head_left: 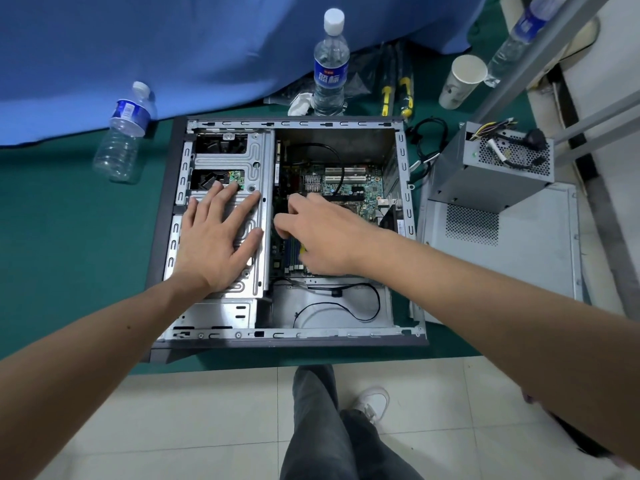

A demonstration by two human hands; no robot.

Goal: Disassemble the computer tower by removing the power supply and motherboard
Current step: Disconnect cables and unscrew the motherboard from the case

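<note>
The grey metal power supply box (491, 168) already stands outside at right, so with my flat, relaxed left hand (214, 244) steadying the open grey computer tower (410, 337), my right hand (322, 233) pinches a yellow-handled tool, I think, over the green motherboard (360, 188) still inside.

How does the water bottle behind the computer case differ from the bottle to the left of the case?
The bottle behind the case stands upright; the bottle left of the case leans tilted against the blue cloth. The bottle behind the case holds water and keeps its round shape; the left one looks empty and dented. The upright bottle's label is dark blue with large characters; the tilted one's is paler. Both are clear plastic with white caps.
</note>
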